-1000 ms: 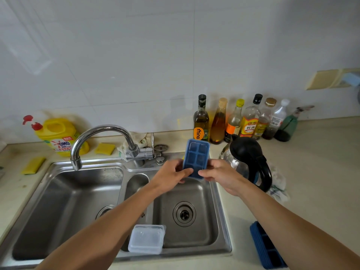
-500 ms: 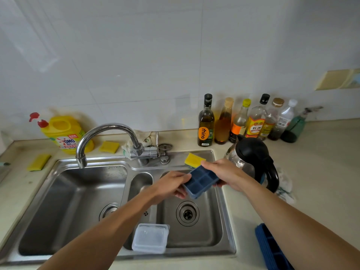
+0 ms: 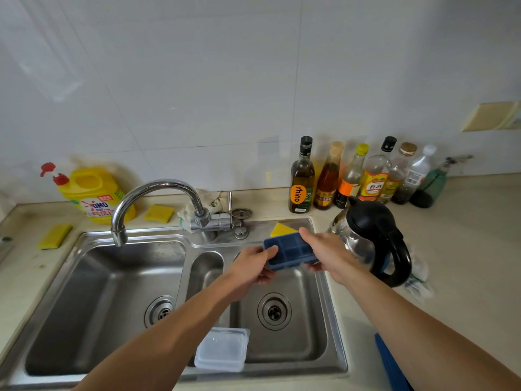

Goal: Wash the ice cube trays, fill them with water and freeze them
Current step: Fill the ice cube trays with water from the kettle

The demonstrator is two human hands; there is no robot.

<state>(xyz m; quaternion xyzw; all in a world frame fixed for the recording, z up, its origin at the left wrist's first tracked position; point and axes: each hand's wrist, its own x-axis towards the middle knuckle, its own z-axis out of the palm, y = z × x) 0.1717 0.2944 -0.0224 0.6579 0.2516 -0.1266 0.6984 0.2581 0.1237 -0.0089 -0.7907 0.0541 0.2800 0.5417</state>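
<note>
At frame centre, your left hand [image 3: 249, 268] and right hand [image 3: 328, 251] clasp the ice tray [image 3: 291, 249] by its ends, cups up above the sink [image 3: 107, 292], probably for rinsing.

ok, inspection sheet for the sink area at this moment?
Surface: pale counter; steel double sink.
Job's things: blue tray held over right basin, cavities up; second blue tray at counter's near edge; clear box at sink's front rim.
Clutter: kettle, bottles, detergent jug, sponges.
Hands: left hand and right hand each grip a tray end.
Cables: nothing seen.
Surroundings: white tiled wall; tap, no water seen running.
</note>
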